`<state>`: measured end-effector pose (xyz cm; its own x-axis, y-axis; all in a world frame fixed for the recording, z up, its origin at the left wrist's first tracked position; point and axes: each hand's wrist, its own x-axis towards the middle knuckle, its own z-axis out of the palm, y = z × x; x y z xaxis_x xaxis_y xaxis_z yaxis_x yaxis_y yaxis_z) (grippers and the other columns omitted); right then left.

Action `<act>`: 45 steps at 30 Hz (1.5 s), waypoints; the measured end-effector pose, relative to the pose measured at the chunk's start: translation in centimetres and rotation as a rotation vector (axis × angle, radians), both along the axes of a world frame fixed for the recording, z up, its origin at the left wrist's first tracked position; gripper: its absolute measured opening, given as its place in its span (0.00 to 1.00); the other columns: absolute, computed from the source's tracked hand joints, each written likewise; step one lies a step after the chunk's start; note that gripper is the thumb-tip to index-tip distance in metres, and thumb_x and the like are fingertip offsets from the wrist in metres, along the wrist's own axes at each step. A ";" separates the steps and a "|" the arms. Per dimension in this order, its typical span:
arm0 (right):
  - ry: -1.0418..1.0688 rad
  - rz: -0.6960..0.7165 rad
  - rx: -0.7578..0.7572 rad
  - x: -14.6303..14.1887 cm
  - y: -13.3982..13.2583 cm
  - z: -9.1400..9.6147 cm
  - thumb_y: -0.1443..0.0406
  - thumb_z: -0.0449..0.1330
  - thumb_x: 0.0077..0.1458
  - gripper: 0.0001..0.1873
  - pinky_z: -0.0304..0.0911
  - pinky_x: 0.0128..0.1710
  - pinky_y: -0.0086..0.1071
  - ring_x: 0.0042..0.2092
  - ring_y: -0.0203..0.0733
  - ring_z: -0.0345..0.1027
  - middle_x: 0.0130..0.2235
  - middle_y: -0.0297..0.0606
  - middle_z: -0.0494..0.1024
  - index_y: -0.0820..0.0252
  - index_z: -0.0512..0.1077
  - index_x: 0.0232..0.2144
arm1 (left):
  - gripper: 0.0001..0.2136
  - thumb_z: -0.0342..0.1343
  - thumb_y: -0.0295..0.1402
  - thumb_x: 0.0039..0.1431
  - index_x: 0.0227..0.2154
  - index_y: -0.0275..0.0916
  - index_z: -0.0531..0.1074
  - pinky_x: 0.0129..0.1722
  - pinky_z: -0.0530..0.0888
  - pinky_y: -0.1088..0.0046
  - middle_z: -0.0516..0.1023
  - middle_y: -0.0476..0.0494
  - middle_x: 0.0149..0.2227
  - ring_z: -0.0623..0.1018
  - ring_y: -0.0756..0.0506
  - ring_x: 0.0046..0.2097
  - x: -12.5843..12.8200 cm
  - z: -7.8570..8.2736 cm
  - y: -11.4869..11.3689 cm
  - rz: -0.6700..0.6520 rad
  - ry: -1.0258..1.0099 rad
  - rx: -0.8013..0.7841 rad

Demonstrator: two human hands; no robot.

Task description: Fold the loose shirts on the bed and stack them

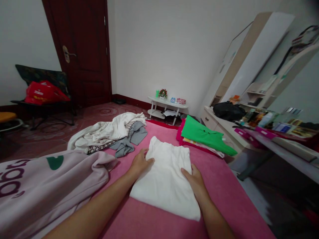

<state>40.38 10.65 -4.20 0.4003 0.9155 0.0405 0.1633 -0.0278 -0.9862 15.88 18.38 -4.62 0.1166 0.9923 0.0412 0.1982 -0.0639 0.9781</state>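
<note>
A: Where are our hands, and what do they have?
B: We have a folded white garment [166, 172] on the middle of the pink bed [221, 189]. Our left hand [141, 165] and right hand [196, 179] close loosely on its side edges, thumbs on top. How far our fingers reach beneath, we cannot tell.
A: What could go wrong?
B: If we lift unevenly, the layers could slide apart, since we seem to hold only the sides. Pressing inward could bunch the cloth. At the bed's far right corner, the green garment [199, 132] seems to overhang the edge; a nudge might tip it off.
A: How does our white piece look?
B: Plain, soft, roughly rectangular. Its far edge is ruffled, shallow creases cross its top, and its near edge is smooth and rounded.
</note>
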 end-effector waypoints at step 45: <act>-0.546 -0.206 0.253 3.4 6.3 -2.0 0.62 0.54 0.48 0.21 0.61 0.53 0.46 0.51 0.52 0.67 0.51 0.49 0.72 0.62 0.75 0.44 | 0.25 0.56 0.19 0.47 0.52 0.36 0.71 0.61 0.59 0.62 0.65 0.38 0.59 0.65 0.40 0.60 1.9 0.6 6.4 0.023 0.193 0.361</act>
<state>43.81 16.95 -6.15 0.4275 0.7575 0.4934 0.6608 0.1106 -0.7424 17.77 24.76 -4.02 0.1342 0.9206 0.3667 0.3809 -0.3895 0.8386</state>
